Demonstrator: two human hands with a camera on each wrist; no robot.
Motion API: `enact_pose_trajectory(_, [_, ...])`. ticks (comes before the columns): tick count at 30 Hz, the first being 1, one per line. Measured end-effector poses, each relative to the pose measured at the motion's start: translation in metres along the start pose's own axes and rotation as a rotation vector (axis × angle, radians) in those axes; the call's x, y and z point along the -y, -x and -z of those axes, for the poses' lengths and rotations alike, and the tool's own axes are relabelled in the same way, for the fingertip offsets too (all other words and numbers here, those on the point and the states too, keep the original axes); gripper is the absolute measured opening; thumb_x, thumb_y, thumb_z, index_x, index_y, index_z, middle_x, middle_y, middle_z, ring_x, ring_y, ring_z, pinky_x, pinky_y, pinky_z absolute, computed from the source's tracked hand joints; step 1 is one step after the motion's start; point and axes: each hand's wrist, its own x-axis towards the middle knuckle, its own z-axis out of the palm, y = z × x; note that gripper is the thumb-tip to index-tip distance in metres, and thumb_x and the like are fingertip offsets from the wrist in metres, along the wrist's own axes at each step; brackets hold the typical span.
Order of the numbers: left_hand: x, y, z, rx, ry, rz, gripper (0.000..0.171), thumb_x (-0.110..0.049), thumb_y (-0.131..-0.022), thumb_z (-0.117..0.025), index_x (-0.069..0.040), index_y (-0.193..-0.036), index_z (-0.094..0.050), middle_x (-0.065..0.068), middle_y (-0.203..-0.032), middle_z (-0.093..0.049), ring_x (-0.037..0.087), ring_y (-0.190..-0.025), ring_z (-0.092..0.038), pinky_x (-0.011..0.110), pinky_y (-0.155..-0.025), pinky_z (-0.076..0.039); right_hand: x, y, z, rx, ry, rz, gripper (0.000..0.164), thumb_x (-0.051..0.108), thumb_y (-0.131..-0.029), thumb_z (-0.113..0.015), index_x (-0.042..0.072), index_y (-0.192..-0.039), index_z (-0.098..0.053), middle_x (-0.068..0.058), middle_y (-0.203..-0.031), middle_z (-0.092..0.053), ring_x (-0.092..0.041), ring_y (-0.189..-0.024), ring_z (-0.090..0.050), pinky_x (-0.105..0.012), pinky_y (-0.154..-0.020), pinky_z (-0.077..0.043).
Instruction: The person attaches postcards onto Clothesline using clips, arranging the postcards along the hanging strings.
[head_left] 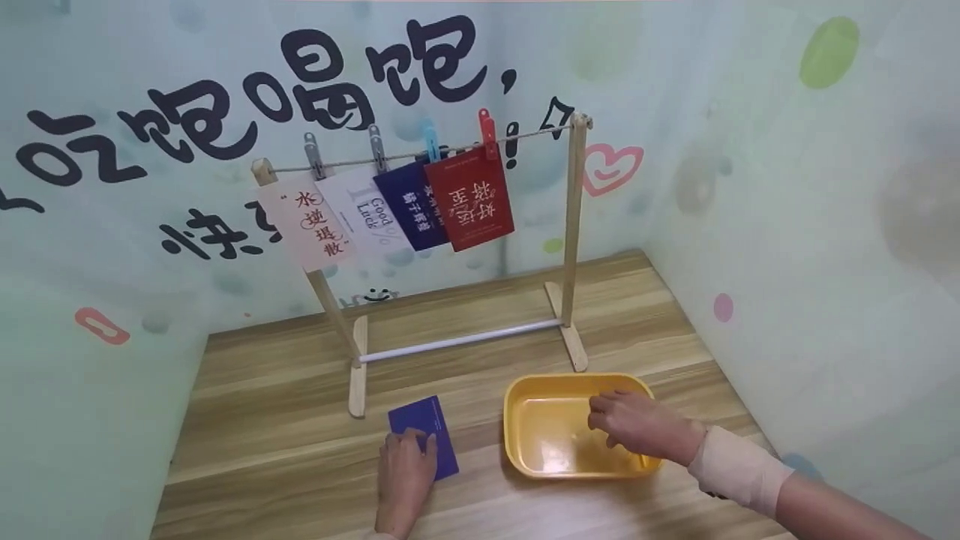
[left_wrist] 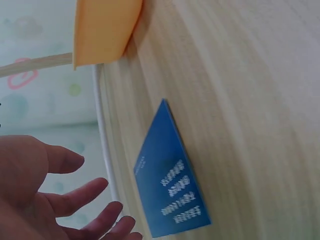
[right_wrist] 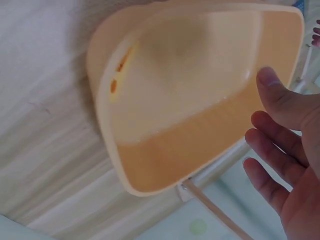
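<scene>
My left hand [head_left: 406, 469] is over a blue card [head_left: 425, 429] on the table. In the left wrist view, the fingers [left_wrist: 80, 196] are spread and loosely bent beside the card, with a gap between. White lettering runs across the card's face. My right hand [head_left: 630, 421] hovers over the right part of a yellow plastic basin [head_left: 512, 424]. The right wrist view shows its fingers [right_wrist: 274, 150] loosely curved near the basin's rim, holding nothing. A small yellow strip with orange marks [right_wrist: 120, 70] shows along the basin's inner wall.
Behind the hands stands a wooden rack [head_left: 571, 225] with a string on top and a white bar [head_left: 461, 341] low down. Clips hold a pink card [head_left: 300, 232], a white card [head_left: 360, 206], a navy card [head_left: 411, 202] and a red card [head_left: 471, 199]. Printed walls surround the table.
</scene>
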Motion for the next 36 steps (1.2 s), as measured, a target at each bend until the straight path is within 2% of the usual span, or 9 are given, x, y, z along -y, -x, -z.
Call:
enact_pose_trajectory(4, [0.01, 0.0, -0.006, 0.017, -0.03, 0.05, 0.042, -0.031, -0.095, -0.065, 0.007, -0.114, -0.065, 0.029, -0.106, -0.061, 0.044, -0.101, -0.06, 0.057, -0.086, -0.05, 0.001, 0.007, -0.01, 0.018, 0.017, 0.001, 0.035, 0.026, -0.058, -0.092, 0.017, -0.083, -0.069, 0.005, -0.078, -0.058, -0.014, -0.074, -0.057, -0.026, -0.062, -0.043])
enact_pose_trajectory(9, [0.02, -0.001, -0.016, 0.012, -0.045, 0.099, 0.071, -0.035, -0.089, -0.073, 0.019, -0.128, -0.047, 0.038, -0.109, -0.057, 0.052, -0.104, -0.059, 0.06, -0.089, -0.049, 0.003, 0.015, -0.02, 0.104, 0.043, -0.032, 0.038, 0.025, -0.051, -0.093, 0.018, -0.078, -0.067, 0.004, -0.075, -0.055, -0.015, -0.068, -0.051, -0.024, -0.056, -0.034])
enact_pose_trajectory(13, [0.019, -0.003, -0.02, 0.009, -0.053, 0.132, 0.078, -0.037, -0.083, -0.08, 0.018, -0.124, -0.045, 0.037, -0.105, -0.055, 0.051, -0.099, -0.058, 0.058, -0.084, -0.049, 0.005, 0.019, -0.025, 0.162, 0.049, -0.081, 0.044, 0.027, -0.046, -0.096, 0.015, -0.078, -0.068, 0.002, -0.074, -0.055, -0.015, -0.067, -0.049, -0.024, -0.056, -0.034])
enact_pose_trajectory(17, [0.014, -0.009, -0.02, 0.039, -0.057, 0.167, 0.08, -0.039, -0.081, -0.082, 0.016, -0.125, -0.044, 0.036, -0.105, -0.052, 0.051, -0.1, -0.056, 0.058, -0.082, -0.05, 0.006, 0.02, -0.025, 0.187, 0.023, -0.131, 0.043, 0.021, -0.047, -0.096, 0.013, -0.078, -0.068, -0.001, -0.076, -0.055, -0.017, -0.068, -0.05, -0.026, -0.057, -0.037])
enact_pose_trajectory(22, [0.014, -0.013, -0.021, 0.04, -0.039, 0.196, 0.089, -0.035, -0.074, -0.088, 0.016, -0.129, -0.039, 0.038, -0.109, -0.049, 0.053, -0.106, -0.053, 0.06, -0.086, -0.048, 0.009, 0.021, -0.03, 0.228, 0.017, -0.138, 0.039, 0.021, -0.052, -0.095, 0.013, -0.08, -0.068, -0.002, -0.077, -0.056, -0.018, -0.071, -0.052, -0.027, -0.057, -0.04])
enact_pose_trajectory(26, [0.016, -0.015, -0.019, 0.031, -0.01, 0.219, 0.092, -0.029, -0.068, -0.092, 0.015, -0.129, -0.039, 0.039, -0.11, -0.047, 0.054, -0.107, -0.051, 0.061, -0.088, -0.046, 0.009, 0.022, -0.036, 0.208, 0.036, -0.125, 0.037, 0.018, -0.054, -0.093, 0.014, -0.079, -0.066, -0.001, -0.076, -0.055, -0.018, -0.069, -0.051, -0.028, -0.057, -0.039])
enact_pose_trajectory(30, [0.02, -0.019, -0.015, 0.072, 0.038, 0.235, 0.097, -0.022, -0.066, -0.094, 0.015, -0.135, -0.036, 0.041, -0.113, -0.045, 0.057, -0.111, -0.048, 0.064, -0.093, -0.044, 0.008, 0.024, -0.041, 0.2, 0.037, -0.114, 0.033, 0.016, -0.058, -0.089, 0.015, -0.079, -0.065, 0.0, -0.076, -0.055, -0.018, -0.069, -0.051, -0.028, -0.056, -0.039])
enact_pose_trajectory(32, [0.023, -0.021, -0.012, 0.084, 0.062, 0.228, 0.098, -0.02, -0.065, -0.094, 0.015, -0.135, -0.036, 0.042, -0.113, -0.047, 0.058, -0.112, -0.048, 0.064, -0.095, -0.043, 0.007, 0.025, -0.043, 0.211, 0.025, -0.119, 0.031, 0.018, -0.06, -0.088, 0.015, -0.08, -0.064, 0.0, -0.076, -0.054, -0.018, -0.069, -0.051, -0.029, -0.057, -0.039])
enact_pose_trajectory(36, [0.031, -0.024, -0.008, 0.083, 0.06, 0.165, 0.094, -0.021, -0.062, -0.095, 0.018, -0.128, -0.041, 0.041, -0.109, -0.057, 0.058, -0.107, -0.055, 0.064, -0.094, -0.044, 0.006, 0.027, -0.047, 0.207, 0.025, -0.123, 0.03, 0.022, -0.063, -0.085, 0.014, -0.082, -0.064, 0.0, -0.077, -0.054, -0.019, -0.07, -0.052, -0.029, -0.058, -0.039])
